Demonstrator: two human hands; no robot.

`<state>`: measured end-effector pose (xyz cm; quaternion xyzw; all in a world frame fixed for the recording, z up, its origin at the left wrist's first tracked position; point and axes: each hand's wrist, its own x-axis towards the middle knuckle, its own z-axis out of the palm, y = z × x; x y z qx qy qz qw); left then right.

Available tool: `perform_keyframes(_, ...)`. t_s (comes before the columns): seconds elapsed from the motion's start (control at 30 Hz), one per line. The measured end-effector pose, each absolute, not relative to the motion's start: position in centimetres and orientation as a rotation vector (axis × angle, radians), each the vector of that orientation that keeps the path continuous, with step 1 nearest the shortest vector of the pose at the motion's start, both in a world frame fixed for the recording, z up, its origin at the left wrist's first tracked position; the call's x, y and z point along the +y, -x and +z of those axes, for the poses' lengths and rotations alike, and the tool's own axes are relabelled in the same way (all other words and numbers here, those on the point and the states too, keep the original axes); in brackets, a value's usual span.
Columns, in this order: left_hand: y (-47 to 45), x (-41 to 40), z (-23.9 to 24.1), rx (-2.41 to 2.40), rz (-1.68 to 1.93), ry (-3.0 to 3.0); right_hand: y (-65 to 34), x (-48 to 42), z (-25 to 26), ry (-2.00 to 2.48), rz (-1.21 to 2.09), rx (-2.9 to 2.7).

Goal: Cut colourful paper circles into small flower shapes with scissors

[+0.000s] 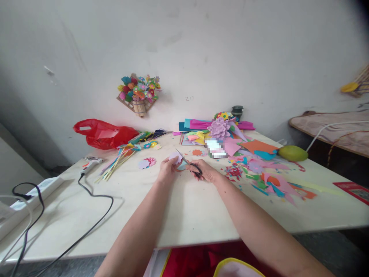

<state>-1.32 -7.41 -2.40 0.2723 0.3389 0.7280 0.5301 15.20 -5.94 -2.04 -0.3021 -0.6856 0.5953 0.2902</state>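
My left hand (167,170) pinches a small pale lilac paper piece (175,156) above the table. My right hand (205,172) is closed around black-handled scissors (190,164), whose blades point up and left into the paper. Both hands hover over the middle of the white table (184,207). Finished paper flowers (147,162) lie just left of my left hand.
Coloured paper scraps (268,179) and sheets with a big lilac flower (219,127) cover the right and back. A red plastic bag (103,134), sticks (118,163), a glue gun (90,164) with black cable and a power strip (31,198) sit left. A green mango (292,153) lies right.
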Motion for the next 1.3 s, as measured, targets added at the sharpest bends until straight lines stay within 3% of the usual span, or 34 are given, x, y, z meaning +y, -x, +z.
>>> perform_keyframes(1.3,1.52,-7.83,-2.31,0.794,1.667,-0.789,-15.53,-6.04,-1.61,0.800,1.588,-1.845)
